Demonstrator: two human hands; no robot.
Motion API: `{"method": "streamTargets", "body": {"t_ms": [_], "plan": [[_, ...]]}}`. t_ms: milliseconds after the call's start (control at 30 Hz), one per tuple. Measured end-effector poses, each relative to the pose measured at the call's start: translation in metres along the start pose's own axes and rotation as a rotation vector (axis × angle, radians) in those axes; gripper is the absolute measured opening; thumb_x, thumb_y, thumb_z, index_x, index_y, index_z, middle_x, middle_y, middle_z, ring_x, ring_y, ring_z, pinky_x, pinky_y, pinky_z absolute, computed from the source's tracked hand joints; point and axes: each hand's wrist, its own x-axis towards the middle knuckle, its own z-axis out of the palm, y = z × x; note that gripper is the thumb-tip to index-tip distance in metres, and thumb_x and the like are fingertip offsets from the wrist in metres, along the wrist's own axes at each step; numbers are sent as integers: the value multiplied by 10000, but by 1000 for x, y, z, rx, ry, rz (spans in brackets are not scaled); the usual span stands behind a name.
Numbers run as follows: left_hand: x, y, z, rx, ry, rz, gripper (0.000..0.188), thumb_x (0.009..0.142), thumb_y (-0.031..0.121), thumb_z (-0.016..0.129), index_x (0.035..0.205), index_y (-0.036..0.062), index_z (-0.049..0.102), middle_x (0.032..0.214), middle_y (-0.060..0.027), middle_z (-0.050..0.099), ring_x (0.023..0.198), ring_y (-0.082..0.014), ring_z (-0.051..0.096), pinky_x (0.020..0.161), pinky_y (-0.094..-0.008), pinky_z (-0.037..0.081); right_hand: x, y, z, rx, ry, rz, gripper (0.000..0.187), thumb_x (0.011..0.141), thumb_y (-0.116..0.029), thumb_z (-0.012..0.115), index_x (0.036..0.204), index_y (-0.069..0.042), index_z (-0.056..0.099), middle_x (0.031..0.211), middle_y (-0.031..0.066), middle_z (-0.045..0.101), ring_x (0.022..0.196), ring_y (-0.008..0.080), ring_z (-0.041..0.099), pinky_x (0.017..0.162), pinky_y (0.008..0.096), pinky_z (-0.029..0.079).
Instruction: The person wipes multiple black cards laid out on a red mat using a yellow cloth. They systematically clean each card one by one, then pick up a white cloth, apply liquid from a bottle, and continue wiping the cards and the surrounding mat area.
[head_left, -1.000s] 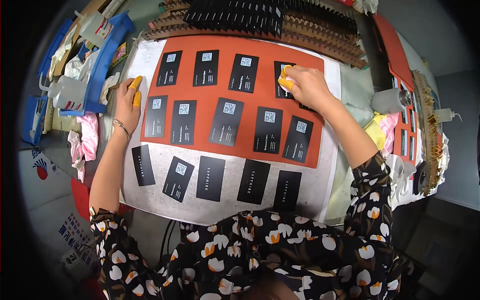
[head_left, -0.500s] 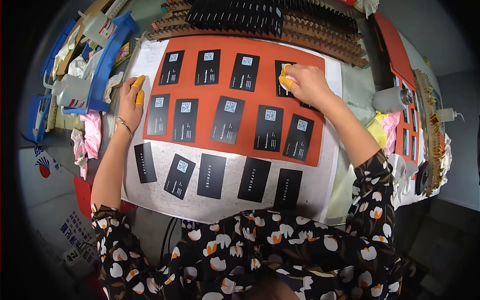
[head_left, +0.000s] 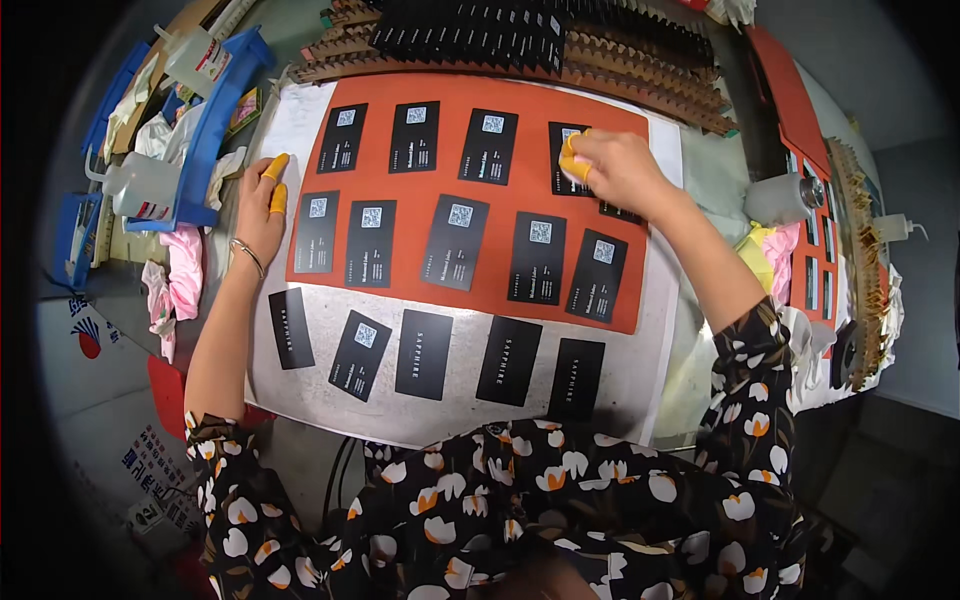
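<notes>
My right hand [head_left: 625, 168], yellow finger cots on its fingertips, is closed on a small pale cloth [head_left: 573, 180], mostly hidden by the fingers. It presses this on a black card [head_left: 557, 184] at the far right of an orange sheet [head_left: 340, 276]. Another card [head_left: 622, 213] lies partly under my right wrist. At the left edge of the sheet rests my left hand [head_left: 262, 208], its cot-covered fingers stretched out and holding nothing. Several more black cards with square white codes, such as one card [head_left: 455, 243], lie in two rows on the sheet.
Nearer me, several black cards [head_left: 423, 355] lie on a grey surface [head_left: 300, 395]. Behind the sheet stand toothed wooden racks [head_left: 640, 85] filled with black cards. Blue trays [head_left: 190, 190] with squeeze bottles [head_left: 145, 185] are at left; a metal-capped bottle [head_left: 780, 200] is at right.
My right hand has shifted slightly over the far-right card, with the cloth still in it. My left hand stays at the sheet's left edge.
</notes>
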Motion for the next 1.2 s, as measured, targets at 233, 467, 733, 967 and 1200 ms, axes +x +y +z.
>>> {"method": "streamTargets", "body": {"t_ms": [233, 467, 733, 967, 1200], "plan": [[0, -2, -2, -28, -13, -34, 337, 801, -45, 482, 1134, -17, 526, 1161, -162, 462, 1077, -328, 448, 925, -336, 361, -7, 2, -6, -48, -36, -36, 94, 774, -146, 593, 831, -71, 584, 746, 97, 590, 673, 310, 577, 565, 400, 445], [-3, -3, 0, 24, -14, 6, 337, 821, -35, 474, 1152, 4, 524, 1165, -157, 463, 1071, -315, 449, 917, -335, 365, -19, -2, -3, -27, -69, -67, 110, 768, -147, 586, 838, -63, 584, 754, 115, 590, 671, 321, 576, 583, 400, 454], [-3, -5, -1, 2, 0, 27, 326, 813, -45, 467, 1132, -7, 527, 1160, -156, 461, 1076, -316, 448, 915, -329, 367, -17, -5, -4, 5, -75, -63, 110, 765, -147, 577, 837, -66, 589, 745, 119, 597, 661, 345, 571, 588, 430, 455], [-4, 0, -2, 15, -21, 28, 321, 803, -49, 468, 1119, -32, 522, 1169, -165, 458, 1073, -320, 452, 901, -321, 378, -26, 7, -9, -5, -74, -34, 161, 690, -52, 543, 845, -74, 581, 770, 110, 600, 685, 338, 576, 592, 424, 458], [-1, -3, -3, -5, -17, 6, 309, 808, -46, 471, 1113, -34, 517, 1164, -158, 460, 1053, -319, 466, 907, -324, 373, -22, 9, -11, -2, -71, -41, 76, 772, -141, 560, 802, -73, 574, 709, 126, 575, 650, 341, 563, 568, 431, 435]]}}
